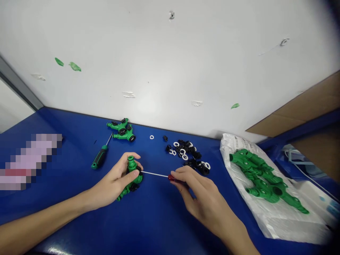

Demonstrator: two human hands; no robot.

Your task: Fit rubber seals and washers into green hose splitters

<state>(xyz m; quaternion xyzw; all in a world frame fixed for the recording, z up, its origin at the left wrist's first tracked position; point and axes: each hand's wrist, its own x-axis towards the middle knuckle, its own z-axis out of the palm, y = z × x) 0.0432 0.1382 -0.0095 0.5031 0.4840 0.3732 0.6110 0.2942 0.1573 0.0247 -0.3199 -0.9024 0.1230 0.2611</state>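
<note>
My left hand (123, 173) is closed around a green Y-shaped hose splitter (131, 163) with black parts on it. In my right hand (196, 191) is a screwdriver (155, 174), gripped by its dark red handle. Its thin metal shaft points left, and the tip meets the splitter beside my left thumb; whether it sits in a screw is hidden. Behind my left hand lies a second screwdriver (100, 156) with a green and black handle. Two more green splitters (123, 134) with black valves rest near the wall.
Loose black fittings and white washers (183, 150) are heaped right of centre, with one white washer (151, 137) apart. On the right, a white plastic bag (265, 216) bears several green splitter bodies (265, 177). A white wall (159, 71) bounds the blue table (159, 219) at the back.
</note>
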